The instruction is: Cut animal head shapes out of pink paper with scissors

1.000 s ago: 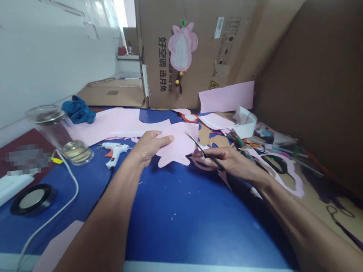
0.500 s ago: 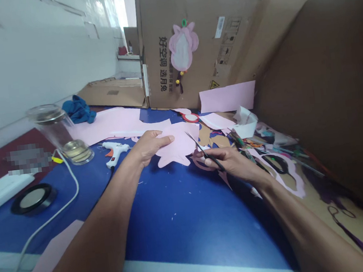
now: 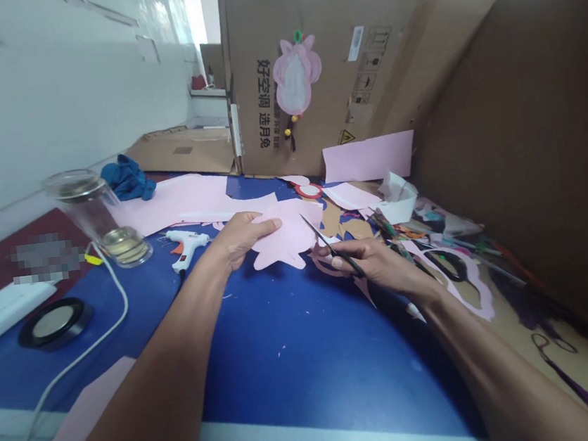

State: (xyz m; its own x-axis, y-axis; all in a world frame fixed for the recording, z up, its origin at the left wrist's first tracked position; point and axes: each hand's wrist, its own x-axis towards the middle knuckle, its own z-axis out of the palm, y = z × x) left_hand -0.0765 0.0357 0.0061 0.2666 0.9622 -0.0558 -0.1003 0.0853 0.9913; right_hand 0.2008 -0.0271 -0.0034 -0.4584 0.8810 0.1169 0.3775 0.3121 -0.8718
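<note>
My left hand (image 3: 247, 238) pinches a sheet of pink paper (image 3: 285, 230) by its left side, thumb on top, above the blue table (image 3: 271, 350). The sheet's near edge is cut into rounded, pointed lobes. In my right hand (image 3: 367, 260) is a pair of dark-handled scissors (image 3: 321, 231), fingers wrapped round the handles. Their blades point up and left over the paper's right part; whether they are parted is hard to make out. Pink paper scraps (image 3: 325, 263) lie below and behind the scissors.
A white glue gun (image 3: 186, 245) lies left of my left hand, near a glass jar (image 3: 97, 218) and a tape roll (image 3: 55, 323). Cardboard (image 3: 341, 73) stands behind, bearing a pink paper ornament (image 3: 295, 79). Tools and offcuts clutter the right; purple-handled scissors (image 3: 553, 347) lie there.
The near lobes of the pink paper have shifted slightly to the left and tilted. Both hands and the scissors hold almost the same place.
</note>
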